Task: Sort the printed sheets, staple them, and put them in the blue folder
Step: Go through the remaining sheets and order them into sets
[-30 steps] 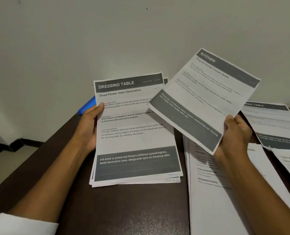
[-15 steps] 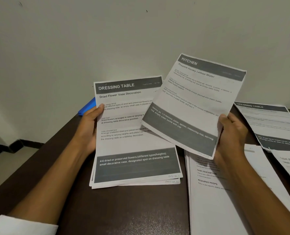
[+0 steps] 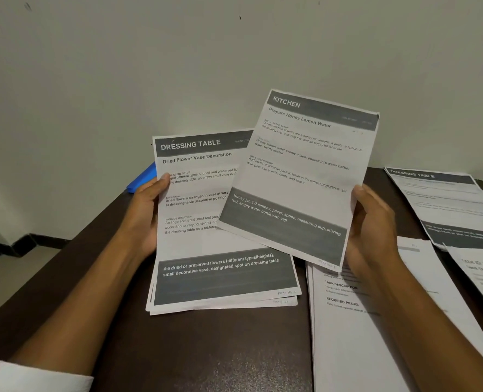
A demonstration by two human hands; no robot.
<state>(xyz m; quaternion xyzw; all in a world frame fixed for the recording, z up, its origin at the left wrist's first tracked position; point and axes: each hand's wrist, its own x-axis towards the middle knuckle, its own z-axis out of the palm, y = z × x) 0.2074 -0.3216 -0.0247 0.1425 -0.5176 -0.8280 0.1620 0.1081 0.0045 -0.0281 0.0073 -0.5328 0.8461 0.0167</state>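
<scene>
A dark brown wooden table (image 3: 220,349) holds a small stack of printed "Dressing Table" sheets (image 3: 206,250), which the left hand (image 3: 147,213) grips. The right hand (image 3: 373,230) pinches a white "Kitchen" paper sheet (image 3: 299,176) above it. A flat blue folder (image 3: 142,178) peeks out far left.
</scene>
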